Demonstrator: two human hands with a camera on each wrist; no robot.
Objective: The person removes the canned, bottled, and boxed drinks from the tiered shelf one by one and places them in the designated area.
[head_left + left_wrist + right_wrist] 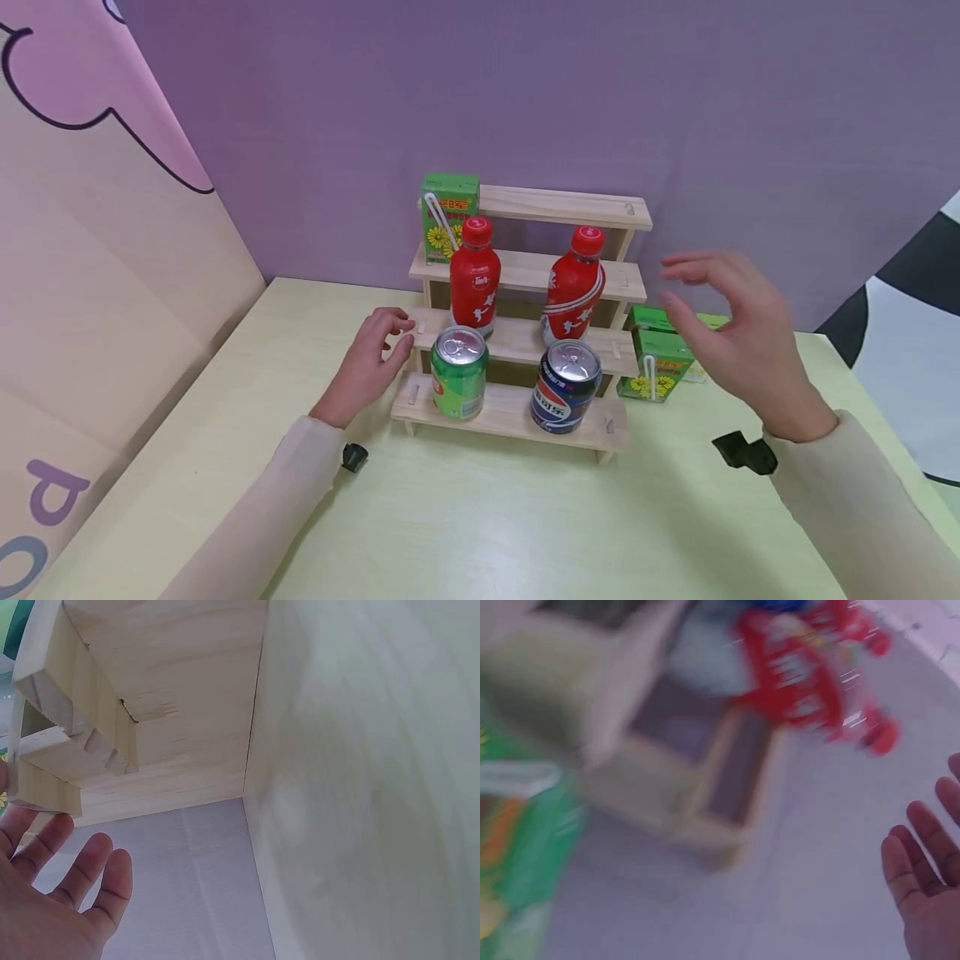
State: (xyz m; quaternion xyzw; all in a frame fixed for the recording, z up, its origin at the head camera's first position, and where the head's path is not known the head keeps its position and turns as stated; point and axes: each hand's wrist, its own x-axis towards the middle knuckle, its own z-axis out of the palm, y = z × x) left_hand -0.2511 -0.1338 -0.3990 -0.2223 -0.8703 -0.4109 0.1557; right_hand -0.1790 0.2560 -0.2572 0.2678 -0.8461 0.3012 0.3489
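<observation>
My left hand (367, 362) is at the left end of a stepped wooden rack (517, 337), its fingers loosely bent. In the left wrist view its fingertips (56, 823) lie against or very near a board end; contact is hard to tell. In the air right of the rack, my right hand (738, 333) holds nothing, its fingers apart from the thumb. On the rack stand a green can (459, 375), a dark blue can (566, 387), two red bottles, one at left (475, 275) and one at right (575, 283), and a green drink carton (450, 212) with a straw.
More green cartons (663, 367) stand on the pale table (480, 517) just right of the rack, below my right hand. A purple wall panel (525, 100) rises behind. A printed panel (97, 275) lines the left side. The right wrist view is blurred.
</observation>
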